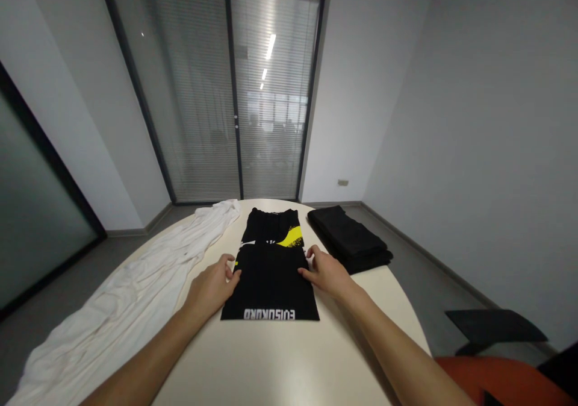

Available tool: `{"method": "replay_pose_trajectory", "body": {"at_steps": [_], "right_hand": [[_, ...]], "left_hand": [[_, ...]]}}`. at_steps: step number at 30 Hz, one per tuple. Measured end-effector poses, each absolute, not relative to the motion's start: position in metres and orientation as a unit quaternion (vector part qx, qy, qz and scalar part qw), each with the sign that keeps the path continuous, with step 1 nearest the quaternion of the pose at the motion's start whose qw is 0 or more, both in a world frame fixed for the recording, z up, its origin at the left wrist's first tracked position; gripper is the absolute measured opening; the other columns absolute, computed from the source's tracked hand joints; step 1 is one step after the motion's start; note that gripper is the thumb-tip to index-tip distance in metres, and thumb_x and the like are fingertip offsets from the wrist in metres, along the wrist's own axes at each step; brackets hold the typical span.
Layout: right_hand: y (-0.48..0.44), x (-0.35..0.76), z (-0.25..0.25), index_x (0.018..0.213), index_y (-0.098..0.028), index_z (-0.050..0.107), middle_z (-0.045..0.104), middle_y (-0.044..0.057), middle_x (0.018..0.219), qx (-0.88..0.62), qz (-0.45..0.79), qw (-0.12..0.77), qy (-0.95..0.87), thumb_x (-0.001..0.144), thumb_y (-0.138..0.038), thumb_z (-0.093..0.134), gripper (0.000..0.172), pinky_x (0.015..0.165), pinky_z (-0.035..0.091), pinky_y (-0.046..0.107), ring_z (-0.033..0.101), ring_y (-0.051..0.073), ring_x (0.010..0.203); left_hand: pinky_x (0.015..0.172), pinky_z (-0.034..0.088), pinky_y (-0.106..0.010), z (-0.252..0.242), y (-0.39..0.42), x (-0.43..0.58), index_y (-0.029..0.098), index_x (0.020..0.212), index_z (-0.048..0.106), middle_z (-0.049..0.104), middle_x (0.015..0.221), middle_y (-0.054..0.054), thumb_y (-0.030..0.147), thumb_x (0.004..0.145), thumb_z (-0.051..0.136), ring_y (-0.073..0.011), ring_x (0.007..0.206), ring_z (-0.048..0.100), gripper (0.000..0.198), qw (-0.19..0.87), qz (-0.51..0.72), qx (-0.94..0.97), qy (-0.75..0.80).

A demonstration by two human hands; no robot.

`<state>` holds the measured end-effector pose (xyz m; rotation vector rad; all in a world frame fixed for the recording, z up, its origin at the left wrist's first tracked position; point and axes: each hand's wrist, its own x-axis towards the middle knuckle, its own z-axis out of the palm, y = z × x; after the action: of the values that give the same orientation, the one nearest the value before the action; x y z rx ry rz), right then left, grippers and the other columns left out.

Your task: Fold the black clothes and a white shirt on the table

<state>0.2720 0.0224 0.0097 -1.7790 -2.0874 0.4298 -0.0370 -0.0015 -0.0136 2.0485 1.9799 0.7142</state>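
Note:
A black shirt (pixel 270 273) with a yellow streak and white lettering lies partly folded on the pale oval table (pixel 280 358). My left hand (pixel 212 287) rests on the shirt's left edge, fingers curled onto the cloth. My right hand (pixel 326 270) rests on its right edge, fingers bent and touching the fabric. Neither hand has lifted the shirt off the table.
A long white cloth (pixel 135 285) trails down the table's left side. A stack of folded black garments (pixel 350 239) sits at the far right. A chair with an orange seat (pixel 492 376) stands at the lower right. Glass doors with blinds are behind.

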Motion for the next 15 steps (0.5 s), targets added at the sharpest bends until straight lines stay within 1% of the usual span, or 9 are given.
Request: {"method": "replay_pose_trajectory", "body": {"at_steps": [2,4,7,9,11,12,13,15], "right_hand": [[0.013,0.271,0.023,0.105,-0.020,0.059,0.064,0.002,0.081,-0.578,0.162,0.181,-0.779,0.081,-0.041,0.071,0.034,0.062,0.034,0.026,0.056,0.016,0.070],[0.005,0.268,0.033,0.095,-0.021,0.063,0.061,-0.001,0.076,-0.482,0.212,0.159,-0.836,0.080,-0.044,0.072,0.029,0.061,0.033,0.024,0.054,0.013,0.067],[-0.004,0.261,0.039,0.091,-0.022,0.069,0.061,-0.003,0.076,-0.352,0.277,0.092,-0.890,0.072,-0.051,0.078,0.036,0.059,0.034,0.022,0.054,0.011,0.065],[-0.008,0.255,0.037,0.092,-0.022,0.071,0.063,-0.002,0.079,-0.322,0.265,0.065,-0.906,0.066,-0.048,0.082,0.038,0.060,0.035,0.022,0.055,0.012,0.068],[-0.011,0.251,0.035,0.089,-0.022,0.073,0.066,-0.002,0.081,-0.322,0.236,0.058,-0.915,0.067,-0.041,0.081,0.031,0.062,0.037,0.022,0.056,0.013,0.071],[-0.012,0.249,0.034,0.088,-0.022,0.073,0.067,-0.001,0.082,-0.325,0.225,0.059,-0.917,0.069,-0.037,0.078,0.025,0.063,0.037,0.022,0.057,0.013,0.071],[-0.012,0.248,0.033,0.086,-0.022,0.074,0.068,-0.001,0.082,-0.328,0.218,0.062,-0.917,0.071,-0.033,0.075,0.019,0.064,0.038,0.022,0.057,0.013,0.071],[-0.012,0.248,0.032,0.083,-0.022,0.074,0.069,-0.001,0.082,-0.333,0.213,0.068,-0.916,0.072,-0.028,0.071,0.012,0.064,0.038,0.022,0.058,0.012,0.070]], "left_hand": [[0.062,0.037,-0.027,-0.004,-0.008,-0.039,0.024,0.110,0.056,0.067,0.080,0.001,0.037,0.091,0.053,-0.0194,0.072,0.064,0.023,0.114,0.223,0.711,0.657],[0.063,0.036,-0.026,0.004,-0.013,-0.040,0.024,0.101,0.059,0.065,0.079,0.001,0.035,0.090,0.054,-0.0180,0.072,0.062,0.016,0.132,0.221,0.755,0.603],[0.067,0.038,-0.026,0.014,-0.020,-0.042,0.024,0.093,0.061,0.064,0.082,0.002,0.035,0.086,0.060,-0.0165,0.074,0.060,0.013,0.175,0.200,0.832,0.486],[0.069,0.039,-0.026,0.016,-0.024,-0.042,0.024,0.090,0.061,0.064,0.086,0.001,0.040,0.079,0.068,-0.0172,0.077,0.059,0.020,0.188,0.176,0.866,0.428],[0.069,0.039,-0.026,0.017,-0.026,-0.040,0.024,0.089,0.061,0.063,0.088,0.000,0.043,0.071,0.076,-0.0187,0.079,0.059,0.030,0.180,0.157,0.883,0.404],[0.069,0.039,-0.027,0.017,-0.027,-0.039,0.024,0.088,0.062,0.063,0.089,0.000,0.043,0.069,0.077,-0.0194,0.081,0.059,0.031,0.173,0.150,0.888,0.398],[0.070,0.039,-0.027,0.017,-0.028,-0.038,0.024,0.088,0.062,0.064,0.089,0.000,0.041,0.070,0.076,-0.0198,0.082,0.059,0.029,0.168,0.147,0.892,0.393],[0.074,0.041,-0.028,0.018,-0.029,-0.035,0.024,0.089,0.064,0.065,0.089,-0.001,0.033,0.074,0.071,-0.0199,0.085,0.059,0.019,0.162,0.148,0.899,0.379]]}}
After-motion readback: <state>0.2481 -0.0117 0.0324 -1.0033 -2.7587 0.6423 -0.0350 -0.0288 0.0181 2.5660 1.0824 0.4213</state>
